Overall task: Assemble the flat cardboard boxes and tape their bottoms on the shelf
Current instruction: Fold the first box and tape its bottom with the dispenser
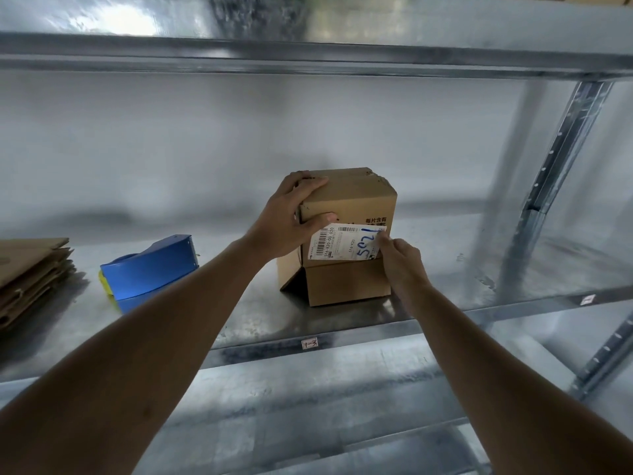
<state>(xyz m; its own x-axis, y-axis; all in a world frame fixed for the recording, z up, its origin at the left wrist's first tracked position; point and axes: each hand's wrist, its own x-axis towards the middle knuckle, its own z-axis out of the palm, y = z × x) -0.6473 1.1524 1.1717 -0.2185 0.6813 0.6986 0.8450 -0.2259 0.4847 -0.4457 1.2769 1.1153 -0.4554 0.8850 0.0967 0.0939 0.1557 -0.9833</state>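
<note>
2 bystanders flank your work on the galvanised metal shelf (260, 313): a blue tape dispenser (150, 269) lying near the box's left and, at the far left edge, a stack of flat cardboard boxes (30, 272); nothing blocks your reach. The shelf front carries a small tag reading 1-3 (310, 343), with a slotted upright (555, 159) at right. Mid-shelf stands the brown cardboard box (346, 207), flaps splayed below, your left hand (291, 217) curled around its upper left corner, your right hand (400, 262) pinching the white label (346, 243) marked 5021.
</note>
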